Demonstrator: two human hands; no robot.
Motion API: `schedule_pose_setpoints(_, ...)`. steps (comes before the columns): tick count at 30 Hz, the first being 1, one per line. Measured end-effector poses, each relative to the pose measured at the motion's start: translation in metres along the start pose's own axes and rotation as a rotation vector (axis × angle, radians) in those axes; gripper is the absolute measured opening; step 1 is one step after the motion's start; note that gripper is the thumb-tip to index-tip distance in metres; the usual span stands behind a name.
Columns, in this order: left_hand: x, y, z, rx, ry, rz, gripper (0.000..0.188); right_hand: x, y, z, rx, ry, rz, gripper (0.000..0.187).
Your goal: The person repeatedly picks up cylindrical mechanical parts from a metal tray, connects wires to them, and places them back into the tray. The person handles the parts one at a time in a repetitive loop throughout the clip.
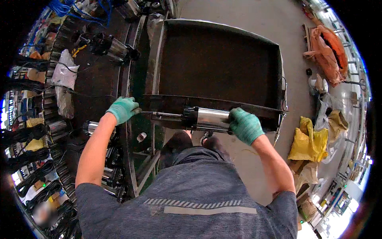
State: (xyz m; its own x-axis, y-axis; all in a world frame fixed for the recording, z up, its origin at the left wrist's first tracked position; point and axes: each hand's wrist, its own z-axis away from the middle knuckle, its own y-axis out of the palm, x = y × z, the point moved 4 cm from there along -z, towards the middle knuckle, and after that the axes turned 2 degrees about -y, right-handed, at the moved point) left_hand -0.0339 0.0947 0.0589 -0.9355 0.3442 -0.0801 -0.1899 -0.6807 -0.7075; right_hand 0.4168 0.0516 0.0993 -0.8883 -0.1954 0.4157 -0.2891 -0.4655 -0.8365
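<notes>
Grey shirt (199, 219): cut off below
Left hand (123, 109): pinching rod (169, 114) tip
Right hand (246, 125): gripping, hiding end of cylinder (213, 119)
Long axis: crosswise, rod leftward

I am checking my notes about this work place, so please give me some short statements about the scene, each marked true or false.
1. The left hand and the right hand wear green gloves. True.
2. The silver cylinder stands upright. False: it is turned sideways, its length running left to right.
3. The right hand is at the right end of the cylinder. True.
4. The yellow bag lies to the person's left. False: it lies to the right.
5. A thin rod extends from the cylinder toward the left hand. True.
6. The grey shirt reaches the wrists. False: it ends near the elbows.
</notes>
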Motion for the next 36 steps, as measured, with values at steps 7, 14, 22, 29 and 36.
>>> schedule_pose_setpoints(7, 0.032, -0.014, 0.024, -0.413, 0.086, 0.193, 0.029, -0.035, -0.088, 0.001, -0.14, 0.169, -0.285, 0.015)
schedule_pose_setpoints(14, -0.047, -0.028, -0.03, -0.859, 0.278, 0.123, 0.02, -0.058, -0.102, -0.072, -0.116, 0.256, 0.185, 0.026)
schedule_pose_setpoints(22, -0.071, 0.003, -0.126, -0.852, 0.086, 0.249, 0.019, -0.093, -0.037, -0.168, 0.014, 0.317, 0.427, 0.045)
schedule_pose_setpoints(29, -0.065, 0.004, -0.133, -0.8, -0.117, 0.486, 0.021, -0.115, 0.021, -0.2, -0.094, 0.305, 0.343, 0.053)
schedule_pose_setpoints(36, -0.068, -0.001, -0.139, -0.586, -0.271, 0.413, 0.027, -0.113, 0.048, -0.219, -0.097, 0.271, 0.24, 0.048)
